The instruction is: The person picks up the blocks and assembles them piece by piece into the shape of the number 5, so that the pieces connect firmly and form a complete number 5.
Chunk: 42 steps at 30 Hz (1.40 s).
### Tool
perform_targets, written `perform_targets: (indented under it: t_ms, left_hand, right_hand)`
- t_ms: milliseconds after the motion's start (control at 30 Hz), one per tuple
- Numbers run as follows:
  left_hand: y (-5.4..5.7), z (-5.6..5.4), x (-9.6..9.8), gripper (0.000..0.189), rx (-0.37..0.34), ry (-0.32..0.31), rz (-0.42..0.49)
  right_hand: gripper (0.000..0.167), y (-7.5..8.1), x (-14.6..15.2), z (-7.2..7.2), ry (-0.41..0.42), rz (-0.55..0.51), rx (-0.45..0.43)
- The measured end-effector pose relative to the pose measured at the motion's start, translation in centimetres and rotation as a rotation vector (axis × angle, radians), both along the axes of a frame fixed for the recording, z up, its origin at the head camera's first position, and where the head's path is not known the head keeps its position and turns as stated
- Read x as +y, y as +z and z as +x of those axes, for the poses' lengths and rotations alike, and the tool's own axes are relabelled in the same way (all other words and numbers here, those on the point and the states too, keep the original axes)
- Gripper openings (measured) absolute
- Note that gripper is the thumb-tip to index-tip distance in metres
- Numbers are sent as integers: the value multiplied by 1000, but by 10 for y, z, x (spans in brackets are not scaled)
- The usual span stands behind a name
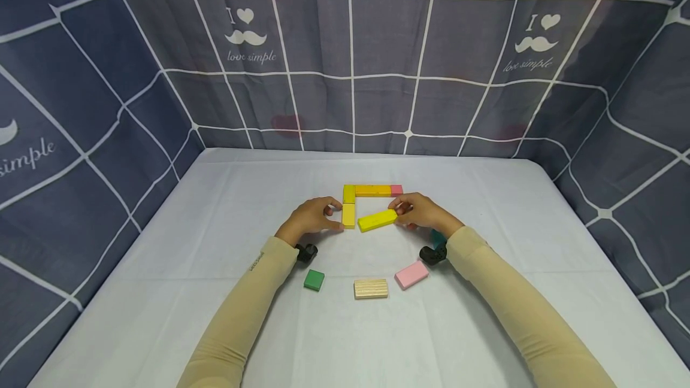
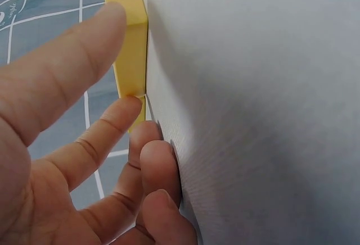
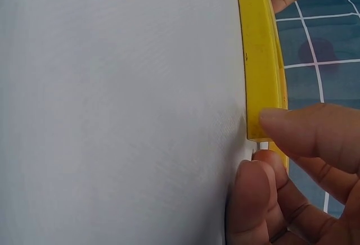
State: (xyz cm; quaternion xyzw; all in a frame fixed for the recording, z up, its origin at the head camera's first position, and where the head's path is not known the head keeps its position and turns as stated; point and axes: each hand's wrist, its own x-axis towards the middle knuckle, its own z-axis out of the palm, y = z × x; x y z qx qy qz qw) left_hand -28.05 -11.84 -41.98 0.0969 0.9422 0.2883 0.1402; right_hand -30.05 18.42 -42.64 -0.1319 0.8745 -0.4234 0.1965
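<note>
A row of yellow and orange-yellow blocks (image 1: 373, 190) lies flat with a pink end block (image 1: 396, 190), and an upright yellow block (image 1: 349, 194) runs down from its left end. Below that sits a light yellow block (image 1: 348, 216). My left hand (image 1: 314, 215) holds this one, thumb near its front end and index finger at the far end, as the left wrist view shows. My right hand (image 1: 423, 211) pinches the right end of a long bright yellow block (image 3: 260, 59). It lies slanted, its left end close to the light yellow block.
Nearer the person lie a green block (image 1: 314, 280), a ribbed wooden block (image 1: 371, 288) and a pink block (image 1: 411, 275). A teal block (image 1: 438, 238) is partly hidden behind the right wrist. Grid-patterned cloth (image 1: 377, 100) encloses the white table (image 1: 259, 328).
</note>
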Motion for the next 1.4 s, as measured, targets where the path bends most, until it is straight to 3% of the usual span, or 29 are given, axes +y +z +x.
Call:
perform_targets:
  t_ms: [1400]
  left_hand:
    - [-2,0,1,53,2,11,9]
  right_hand:
    - [36,-1,-5,-1,-15,12,13]
